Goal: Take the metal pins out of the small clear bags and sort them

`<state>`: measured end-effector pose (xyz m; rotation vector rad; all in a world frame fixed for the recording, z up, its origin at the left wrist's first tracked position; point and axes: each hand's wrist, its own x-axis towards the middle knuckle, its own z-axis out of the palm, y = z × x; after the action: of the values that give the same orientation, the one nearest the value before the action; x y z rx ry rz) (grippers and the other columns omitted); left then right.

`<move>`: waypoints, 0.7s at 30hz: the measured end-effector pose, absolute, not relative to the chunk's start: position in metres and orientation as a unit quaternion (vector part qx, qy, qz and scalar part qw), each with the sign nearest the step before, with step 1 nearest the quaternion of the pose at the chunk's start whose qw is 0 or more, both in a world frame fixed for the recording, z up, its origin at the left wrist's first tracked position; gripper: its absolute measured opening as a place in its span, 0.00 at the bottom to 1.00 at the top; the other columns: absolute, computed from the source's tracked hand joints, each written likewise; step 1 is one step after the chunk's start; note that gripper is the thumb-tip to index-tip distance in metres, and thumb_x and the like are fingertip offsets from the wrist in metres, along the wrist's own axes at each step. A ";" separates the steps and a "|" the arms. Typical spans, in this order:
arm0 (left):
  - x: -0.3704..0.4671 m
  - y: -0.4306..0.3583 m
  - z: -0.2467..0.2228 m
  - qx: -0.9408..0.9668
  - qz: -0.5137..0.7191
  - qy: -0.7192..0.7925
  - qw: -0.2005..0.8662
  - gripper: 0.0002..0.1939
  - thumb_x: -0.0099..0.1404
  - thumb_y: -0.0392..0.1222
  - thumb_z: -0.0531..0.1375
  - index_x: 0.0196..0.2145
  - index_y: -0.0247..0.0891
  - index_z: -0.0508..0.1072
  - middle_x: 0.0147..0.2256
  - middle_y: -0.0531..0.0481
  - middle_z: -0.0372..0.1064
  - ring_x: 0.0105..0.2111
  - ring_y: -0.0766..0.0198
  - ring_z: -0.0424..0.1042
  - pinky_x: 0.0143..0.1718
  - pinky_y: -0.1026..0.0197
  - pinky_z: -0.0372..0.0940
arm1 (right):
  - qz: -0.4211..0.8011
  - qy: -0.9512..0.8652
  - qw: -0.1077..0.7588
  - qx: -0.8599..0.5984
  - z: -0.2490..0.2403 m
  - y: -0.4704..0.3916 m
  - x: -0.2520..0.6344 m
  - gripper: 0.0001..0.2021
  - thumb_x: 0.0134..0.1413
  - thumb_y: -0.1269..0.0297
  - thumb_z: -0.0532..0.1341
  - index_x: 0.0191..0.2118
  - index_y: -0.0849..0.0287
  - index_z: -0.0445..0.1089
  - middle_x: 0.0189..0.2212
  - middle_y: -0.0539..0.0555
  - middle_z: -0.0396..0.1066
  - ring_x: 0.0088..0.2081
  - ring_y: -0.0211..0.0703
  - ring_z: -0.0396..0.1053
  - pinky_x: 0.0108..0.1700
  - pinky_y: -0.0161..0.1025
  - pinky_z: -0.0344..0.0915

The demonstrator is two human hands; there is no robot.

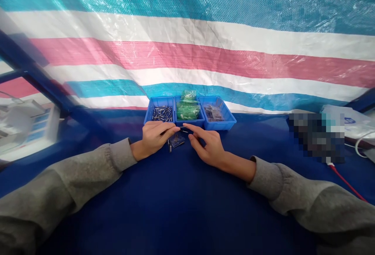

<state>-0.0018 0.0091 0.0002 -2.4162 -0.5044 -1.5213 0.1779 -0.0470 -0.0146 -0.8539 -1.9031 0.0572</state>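
Before blue bins (189,122), hands (181,139) pinching thin pin (183,129)

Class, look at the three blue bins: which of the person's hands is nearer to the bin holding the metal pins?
Left. The left hand sits just below the metal pin bin; the right hand lies farther right, below the green-filled bin.

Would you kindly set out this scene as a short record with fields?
Surface: dark blue cloth-covered table
Backdrop: striped teal, white and pink plastic tarpaulin
Left bin: blue plastic bin of small metal pins
Middle bin: blue plastic bin holding green plastic bags
Right bin: blue plastic bin of dark small parts
Left hand: fingertips pinched on a thin metal pin
Right hand: open, forefinger extended toward the pin
Between hands: small dark part on the table
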 end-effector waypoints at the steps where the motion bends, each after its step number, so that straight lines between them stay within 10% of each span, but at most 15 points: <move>1: -0.002 0.009 0.000 -0.827 -0.521 -0.173 0.121 0.11 0.62 0.40 0.59 0.24 0.34 0.72 0.19 0.55 0.72 0.17 0.73 0.69 0.22 0.71 0.62 | 0.024 -0.788 0.502 -0.355 -0.015 -0.047 0.178 0.15 0.58 0.70 0.51 0.49 0.63 0.66 0.15 0.44 0.63 0.14 0.29 0.55 0.20 0.28 0.57; 21: -0.002 0.009 0.001 -0.822 -0.528 -0.179 0.120 0.11 0.62 0.41 0.59 0.24 0.35 0.73 0.19 0.55 0.72 0.17 0.73 0.69 0.21 0.71 0.62 | 0.033 -0.787 0.497 -0.364 -0.017 -0.046 0.178 0.16 0.58 0.70 0.51 0.50 0.63 0.66 0.15 0.44 0.63 0.14 0.29 0.54 0.20 0.29 0.56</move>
<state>-0.0017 0.0087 0.0005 -2.4009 -0.5228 -1.5429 0.1782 -0.0464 -0.0170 -0.8802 -1.9055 0.0803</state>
